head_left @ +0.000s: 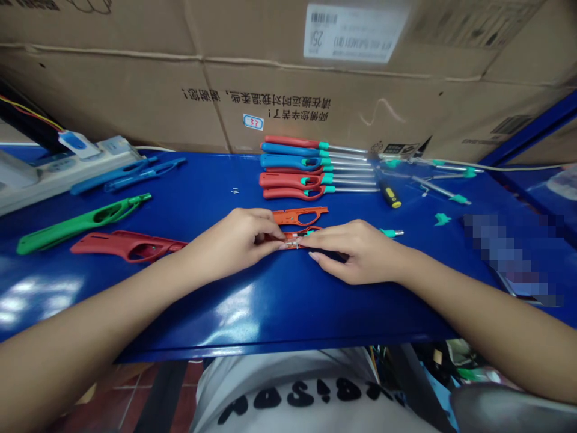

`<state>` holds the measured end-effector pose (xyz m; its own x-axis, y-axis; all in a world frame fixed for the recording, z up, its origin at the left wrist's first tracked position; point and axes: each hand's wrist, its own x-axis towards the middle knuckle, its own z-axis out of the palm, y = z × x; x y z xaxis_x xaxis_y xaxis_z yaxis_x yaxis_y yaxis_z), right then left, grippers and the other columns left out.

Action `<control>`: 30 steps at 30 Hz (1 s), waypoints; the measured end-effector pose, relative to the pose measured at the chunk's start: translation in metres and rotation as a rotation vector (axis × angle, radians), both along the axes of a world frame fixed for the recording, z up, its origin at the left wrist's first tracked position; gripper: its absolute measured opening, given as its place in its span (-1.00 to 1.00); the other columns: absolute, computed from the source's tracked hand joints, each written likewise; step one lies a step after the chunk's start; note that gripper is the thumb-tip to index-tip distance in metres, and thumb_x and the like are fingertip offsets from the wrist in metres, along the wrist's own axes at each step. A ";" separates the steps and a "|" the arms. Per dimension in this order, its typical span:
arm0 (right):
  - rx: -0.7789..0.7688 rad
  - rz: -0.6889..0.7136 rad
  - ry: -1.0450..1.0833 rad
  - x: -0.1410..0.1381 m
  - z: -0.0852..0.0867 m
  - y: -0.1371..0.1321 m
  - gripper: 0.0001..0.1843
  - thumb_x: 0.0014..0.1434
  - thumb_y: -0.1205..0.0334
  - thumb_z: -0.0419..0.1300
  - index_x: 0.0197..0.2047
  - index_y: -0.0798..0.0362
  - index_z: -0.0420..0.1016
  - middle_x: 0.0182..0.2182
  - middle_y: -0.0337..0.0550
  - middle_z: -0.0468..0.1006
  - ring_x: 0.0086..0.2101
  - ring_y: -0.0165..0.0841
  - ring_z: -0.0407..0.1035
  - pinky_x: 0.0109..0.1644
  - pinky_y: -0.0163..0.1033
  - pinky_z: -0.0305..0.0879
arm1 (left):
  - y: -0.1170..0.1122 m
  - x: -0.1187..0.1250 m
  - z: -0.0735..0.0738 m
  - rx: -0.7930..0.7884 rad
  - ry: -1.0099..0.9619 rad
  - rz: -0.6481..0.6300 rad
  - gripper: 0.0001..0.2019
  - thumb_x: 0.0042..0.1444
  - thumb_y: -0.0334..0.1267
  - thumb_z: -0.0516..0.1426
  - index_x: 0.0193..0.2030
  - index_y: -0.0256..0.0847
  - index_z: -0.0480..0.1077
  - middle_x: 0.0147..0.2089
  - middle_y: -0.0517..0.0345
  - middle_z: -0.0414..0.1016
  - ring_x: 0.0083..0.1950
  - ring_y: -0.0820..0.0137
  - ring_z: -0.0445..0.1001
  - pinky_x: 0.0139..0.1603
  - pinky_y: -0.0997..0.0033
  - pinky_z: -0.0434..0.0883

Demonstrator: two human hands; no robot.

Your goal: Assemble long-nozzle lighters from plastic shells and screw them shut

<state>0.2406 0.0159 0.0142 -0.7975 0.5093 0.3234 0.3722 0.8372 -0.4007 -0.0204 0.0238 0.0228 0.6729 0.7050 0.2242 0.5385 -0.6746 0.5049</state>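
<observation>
An orange lighter casing half (291, 237) lies on the blue table, with small metal and white parts inside it. At its left end, my left hand (243, 243) is closed, thumb and fingertips pinching the casing. My right hand (360, 249) grips it from the right, forefinger on the inner parts and thumb near its front side. Out past the right hand pokes a metal tube end with a green collar (391, 233). Just behind lies the matching orange casing half (302, 215), apart from both hands. My fingers hide much of the inner parts.
Assembled red and blue lighters (293, 180) lie stacked behind, near a yellow-black screwdriver (391, 193), metal tubes (435, 187) and small screws (235, 190). Left are green (81, 224), red (128, 245) and blue casings (144, 174), plus a power strip (112, 153). A cardboard box (270, 78) walls the back.
</observation>
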 end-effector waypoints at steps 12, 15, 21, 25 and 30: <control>-0.024 -0.151 0.000 0.010 0.006 0.014 -0.85 0.29 0.29 0.18 -0.08 0.07 0.51 -0.17 -0.10 0.57 -0.37 -0.40 0.42 -0.28 -0.28 0.33 | -0.006 -0.002 0.007 -0.014 0.073 0.064 -0.82 0.26 -0.27 0.21 -0.08 -0.17 0.62 -0.21 0.11 0.62 -0.27 0.38 0.57 -0.23 0.40 0.46; -0.116 -0.164 -0.022 0.012 0.009 0.017 -0.89 0.25 0.27 0.24 -0.14 0.07 0.47 -0.26 -0.15 0.51 -0.44 -0.45 0.32 -0.34 -0.31 0.24 | -0.004 -0.003 0.011 -0.020 0.087 0.075 -0.82 0.24 -0.28 0.21 -0.09 -0.20 0.62 -0.22 0.10 0.63 -0.29 0.37 0.57 -0.25 0.39 0.46; -0.153 -0.149 -0.060 0.014 0.007 0.018 -0.94 0.30 0.28 0.20 -0.18 0.06 0.49 -0.36 -0.23 0.50 -0.44 -0.45 0.28 -0.32 -0.33 0.17 | 0.001 -0.005 0.007 -0.048 0.099 0.085 -0.86 0.23 -0.30 0.23 -0.15 -0.21 0.64 -0.20 0.08 0.62 -0.28 0.36 0.57 -0.22 0.38 0.45; -0.182 -0.132 -0.055 0.013 0.005 0.018 -0.95 0.27 0.27 0.24 -0.22 0.07 0.50 -0.38 -0.24 0.50 -0.45 -0.46 0.28 -0.34 -0.34 0.16 | 0.003 -0.004 0.004 -0.086 0.082 0.116 -0.89 0.20 -0.31 0.26 -0.17 -0.21 0.64 -0.21 0.10 0.61 -0.28 0.37 0.57 -0.23 0.39 0.44; -0.191 -0.206 -0.033 0.010 0.003 0.018 -0.96 0.24 0.28 0.27 -0.24 0.07 0.52 -0.45 -0.27 0.47 -0.50 -0.48 0.25 -0.35 -0.34 0.15 | 0.003 -0.004 0.006 -0.107 0.087 0.114 -0.88 0.20 -0.32 0.26 -0.17 -0.19 0.64 -0.21 0.11 0.62 -0.28 0.39 0.57 -0.24 0.42 0.44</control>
